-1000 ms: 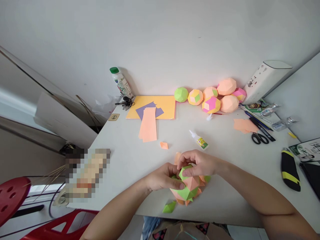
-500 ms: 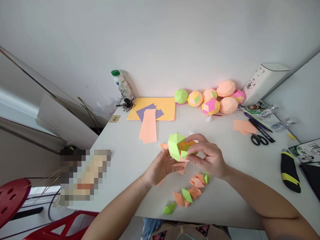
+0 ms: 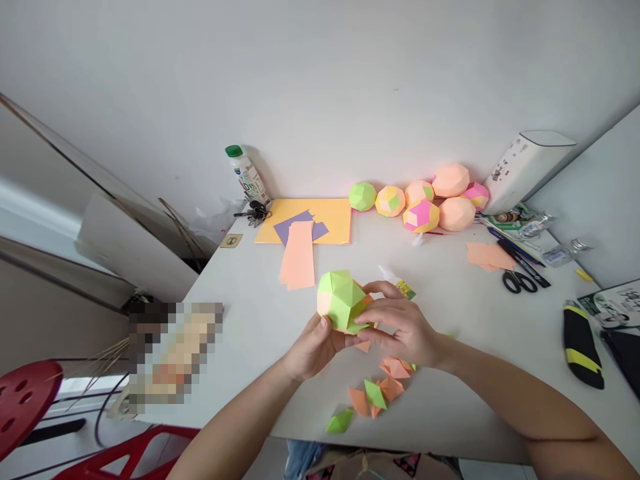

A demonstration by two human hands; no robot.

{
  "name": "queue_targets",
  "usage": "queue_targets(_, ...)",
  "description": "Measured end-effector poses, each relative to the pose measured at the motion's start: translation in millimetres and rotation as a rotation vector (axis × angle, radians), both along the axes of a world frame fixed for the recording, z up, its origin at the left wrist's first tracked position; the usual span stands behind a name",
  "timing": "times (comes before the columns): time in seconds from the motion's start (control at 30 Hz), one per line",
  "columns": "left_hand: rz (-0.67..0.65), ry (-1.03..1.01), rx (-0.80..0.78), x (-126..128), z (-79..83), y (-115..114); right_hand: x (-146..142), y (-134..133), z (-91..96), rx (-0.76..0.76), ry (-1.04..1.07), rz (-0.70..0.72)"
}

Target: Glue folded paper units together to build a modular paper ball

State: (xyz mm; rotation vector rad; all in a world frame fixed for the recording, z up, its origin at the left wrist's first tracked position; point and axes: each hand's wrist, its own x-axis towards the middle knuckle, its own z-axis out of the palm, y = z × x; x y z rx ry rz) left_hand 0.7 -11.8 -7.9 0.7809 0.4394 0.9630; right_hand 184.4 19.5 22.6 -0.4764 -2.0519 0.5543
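A green and peach paper polyhedron [image 3: 341, 300] is held above the white table [image 3: 250, 320]. My left hand [image 3: 313, 348] cups it from below and the left. My right hand [image 3: 403, 325] grips its right side with curled fingers. Beneath my hands lie several small folded paper pieces [image 3: 380, 387] in orange and green, and one green piece [image 3: 339, 421] sits near the table's front edge.
Several finished paper balls [image 3: 423, 200] line the back wall by a white box [image 3: 525, 170]. Yellow, purple and peach sheets [image 3: 300, 233], a bottle [image 3: 246, 175], keys [image 3: 254, 212], a glue bottle [image 3: 400, 283], scissors [image 3: 520, 280] and a black-yellow tool [image 3: 580, 343] lie around.
Both hands lifted the polyhedron off the pile of folded pieces and turned it, then shifted it slightly left; the loose pieces now lie uncovered.
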Motion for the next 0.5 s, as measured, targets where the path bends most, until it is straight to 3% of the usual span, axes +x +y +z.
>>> queue_targets(0.23,-0.004,-0.018,0.009,-0.1,-3.2,-2.3,-1.3,-0.8,-1.2,-0.053,0.008,0.028)
queue_targets(0.5,0.055,-0.049,0.076,0.0,3.5,0.3,-2.3,-3.3,4.1,0.101,-0.012,-0.01)
